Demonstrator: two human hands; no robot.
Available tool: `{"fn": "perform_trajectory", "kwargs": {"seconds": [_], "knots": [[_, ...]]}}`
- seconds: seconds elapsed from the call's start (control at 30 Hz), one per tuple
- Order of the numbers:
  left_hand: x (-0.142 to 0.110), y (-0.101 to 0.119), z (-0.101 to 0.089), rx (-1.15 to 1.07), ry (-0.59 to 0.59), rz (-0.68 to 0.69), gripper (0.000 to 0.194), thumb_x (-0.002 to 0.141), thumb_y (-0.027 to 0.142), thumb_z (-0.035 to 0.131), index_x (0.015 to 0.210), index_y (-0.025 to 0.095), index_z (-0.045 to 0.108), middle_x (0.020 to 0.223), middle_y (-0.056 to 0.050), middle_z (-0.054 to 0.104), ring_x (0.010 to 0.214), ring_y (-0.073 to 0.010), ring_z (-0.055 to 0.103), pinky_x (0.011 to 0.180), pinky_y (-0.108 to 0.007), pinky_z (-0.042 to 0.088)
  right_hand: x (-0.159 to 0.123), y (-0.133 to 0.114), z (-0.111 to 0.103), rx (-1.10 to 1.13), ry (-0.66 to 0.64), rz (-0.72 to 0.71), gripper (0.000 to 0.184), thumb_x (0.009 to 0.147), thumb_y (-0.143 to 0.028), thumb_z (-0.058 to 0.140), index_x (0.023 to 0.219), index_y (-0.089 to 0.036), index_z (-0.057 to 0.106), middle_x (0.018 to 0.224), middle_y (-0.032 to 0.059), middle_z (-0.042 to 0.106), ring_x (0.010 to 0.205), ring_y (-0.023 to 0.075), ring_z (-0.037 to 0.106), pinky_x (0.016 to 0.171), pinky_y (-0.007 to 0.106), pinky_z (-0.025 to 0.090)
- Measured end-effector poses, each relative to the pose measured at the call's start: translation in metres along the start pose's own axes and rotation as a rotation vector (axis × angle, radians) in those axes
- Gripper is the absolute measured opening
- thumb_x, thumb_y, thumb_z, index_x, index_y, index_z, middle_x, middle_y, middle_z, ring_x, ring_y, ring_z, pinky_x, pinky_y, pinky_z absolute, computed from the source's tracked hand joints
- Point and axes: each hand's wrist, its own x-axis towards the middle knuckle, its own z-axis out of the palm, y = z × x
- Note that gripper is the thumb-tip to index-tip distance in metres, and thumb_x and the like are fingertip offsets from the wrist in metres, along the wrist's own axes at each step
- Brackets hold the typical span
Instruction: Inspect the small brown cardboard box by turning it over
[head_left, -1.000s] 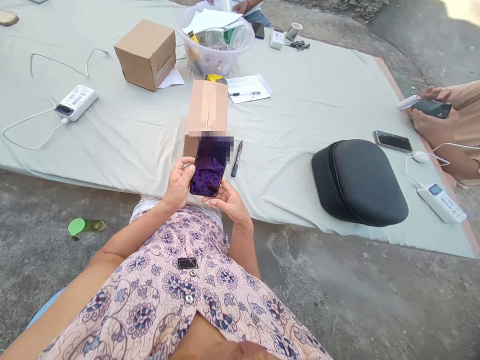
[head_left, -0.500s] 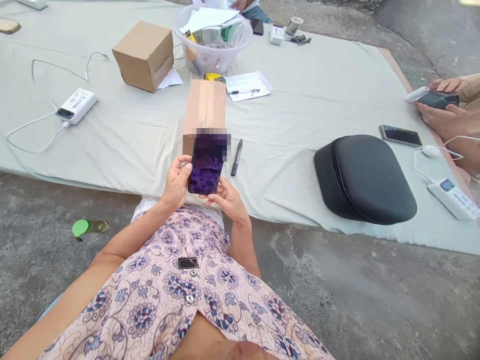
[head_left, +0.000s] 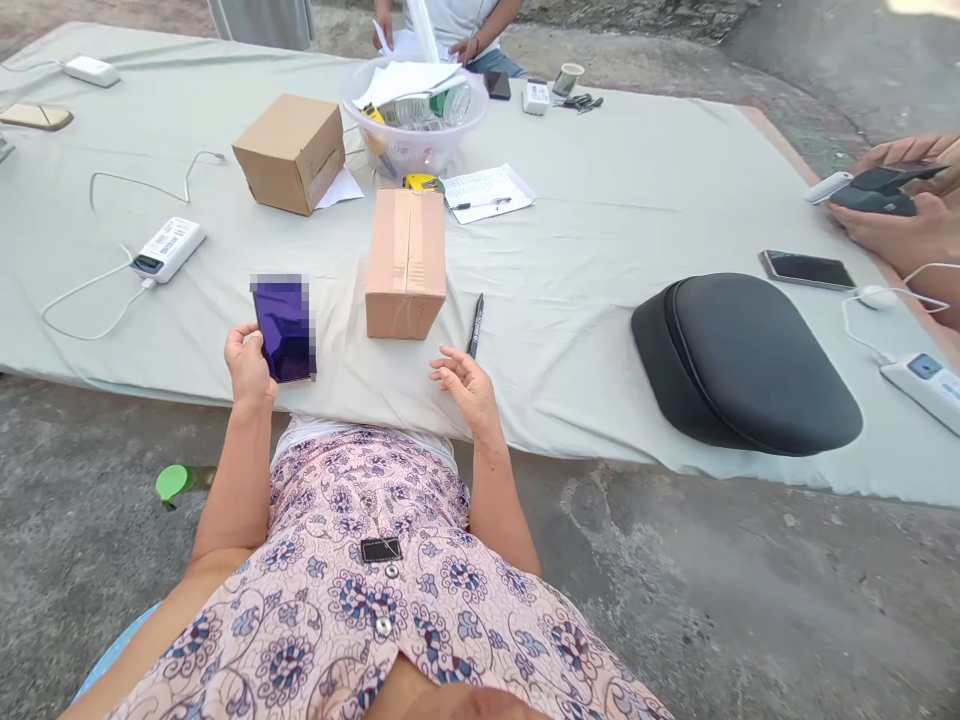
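My left hand [head_left: 251,365] grips a smartphone [head_left: 285,335] by its left edge, just above the cloth near the front of the table. The phone's dark purple, glossy face is turned up toward me. My right hand [head_left: 465,388] is empty, its fingers apart, over the cloth close to the lower end of a black marker pen [head_left: 476,322]. Between the two hands and a little farther off sits a taped cardboard box [head_left: 406,262], touched by neither.
Behind the box are a yellow tape measure [head_left: 422,182], a written sheet [head_left: 495,193] with a pen, and a filled plastic basin [head_left: 409,150]. Another carton [head_left: 289,150] and a white power bank [head_left: 169,248] lie left. A black case [head_left: 742,360] stands right. Two other people's hands show beyond.
My left hand has carried the phone leftward, away from the box. My right hand has let go of the phone and opened near the marker. The view has tilted up slightly.
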Motion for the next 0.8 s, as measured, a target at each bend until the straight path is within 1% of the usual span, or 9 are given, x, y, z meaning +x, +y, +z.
{"fn": "perform_trajectory", "kwargs": {"seconds": [0.13, 0.2, 0.3, 0.37, 0.43, 0.5, 0.6, 0.7, 0.8], "knots": [[0.014, 0.0, -0.008, 0.092, 0.07, -0.088, 0.025, 0.089, 0.028, 0.064, 0.074, 0.02, 0.045, 0.062, 0.008, 0.048, 0.053, -0.0076, 0.043, 0.055, -0.019, 0.042, 0.018, 0.005, 0.004, -0.063, 0.074, -0.019, 0.054, 0.084, -0.049, 0.066, 0.129, -0.021, 0.064, 0.116, 0.0103, 0.075, 0.091, 0.0177, 0.073, 0.074, 0.03, 0.058], [0.017, 0.0, -0.009, 0.173, 0.028, -0.103, 0.033, 0.093, 0.038, 0.063, 0.072, 0.021, 0.043, 0.06, 0.008, 0.044, 0.052, -0.0078, 0.04, 0.052, -0.019, 0.039, 0.026, 0.008, 0.006, -0.114, 0.115, -0.046, 0.056, 0.085, -0.049, 0.063, 0.133, -0.02, 0.062, 0.123, 0.0122, 0.073, 0.094, 0.0191, 0.073, 0.078, 0.033, 0.059], [0.019, -0.001, -0.011, 0.299, -0.033, -0.12, 0.038, 0.093, 0.044, 0.063, 0.069, 0.02, 0.046, 0.057, 0.007, 0.037, 0.051, -0.0087, 0.035, 0.049, -0.021, 0.036, 0.035, 0.014, 0.009, -0.197, 0.169, -0.082, 0.062, 0.086, -0.047, 0.06, 0.141, -0.019, 0.057, 0.134, 0.0155, 0.068, 0.096, 0.0207, 0.072, 0.089, 0.04, 0.06], [0.021, -0.002, -0.013, 0.387, -0.065, -0.089, 0.033, 0.093, 0.042, 0.063, 0.072, 0.019, 0.054, 0.06, 0.005, 0.042, 0.054, -0.0112, 0.041, 0.054, -0.025, 0.044, 0.039, 0.018, 0.01, -0.239, 0.175, -0.099, 0.066, 0.087, -0.047, 0.06, 0.145, -0.018, 0.054, 0.14, 0.0169, 0.065, 0.098, 0.0213, 0.072, 0.095, 0.043, 0.059], [0.022, -0.003, -0.016, 0.486, -0.085, -0.017, 0.025, 0.093, 0.041, 0.062, 0.085, 0.018, 0.062, 0.074, -0.002, 0.059, 0.07, -0.0174, 0.059, 0.073, -0.033, 0.056, 0.04, 0.022, 0.01, -0.272, 0.162, -0.115, 0.068, 0.088, -0.047, 0.06, 0.149, -0.019, 0.051, 0.143, 0.0174, 0.064, 0.099, 0.0214, 0.072, 0.099, 0.043, 0.058], [0.02, -0.004, -0.018, 0.581, -0.084, 0.085, 0.026, 0.092, 0.041, 0.064, 0.106, 0.018, 0.065, 0.106, -0.01, 0.07, 0.105, -0.0265, 0.067, 0.102, -0.045, 0.054, 0.04, 0.024, 0.009, -0.303, 0.144, -0.129, 0.07, 0.09, -0.048, 0.059, 0.152, -0.019, 0.048, 0.145, 0.0176, 0.063, 0.101, 0.0215, 0.072, 0.1, 0.043, 0.059], [0.013, -0.001, -0.016, 0.719, -0.123, 0.302, 0.056, 0.089, 0.048, 0.069, 0.135, 0.02, 0.056, 0.149, -0.017, 0.055, 0.147, -0.0351, 0.045, 0.128, -0.057, 0.031, 0.039, 0.026, 0.01, -0.343, 0.133, -0.13, 0.073, 0.092, -0.051, 0.056, 0.156, -0.017, 0.043, 0.147, 0.0185, 0.061, 0.101, 0.0219, 0.072, 0.099, 0.042, 0.059], [-0.001, 0.002, 0.0, 0.765, -0.316, 0.511, 0.079, 0.091, 0.062, 0.063, 0.154, 0.022, 0.039, 0.165, -0.016, 0.037, 0.16, -0.0361, 0.024, 0.133, -0.057, 0.018, 0.038, 0.025, 0.012, -0.382, 0.136, -0.133, 0.075, 0.093, -0.053, 0.054, 0.156, -0.015, 0.041, 0.149, 0.0196, 0.058, 0.103, 0.0229, 0.071, 0.097, 0.042, 0.06], [-0.02, 0.002, 0.032, 0.73, -0.545, 0.661, 0.088, 0.09, 0.072, 0.058, 0.161, 0.028, 0.03, 0.173, -0.012, 0.024, 0.163, -0.037, 0.013, 0.133, -0.061, 0.015, 0.037, 0.025, 0.014, -0.442, 0.128, -0.151, 0.073, 0.094, -0.053, 0.052, 0.155, -0.015, 0.042, 0.15, 0.02, 0.057, 0.105, 0.0238, 0.071, 0.094, 0.041, 0.061]]}}
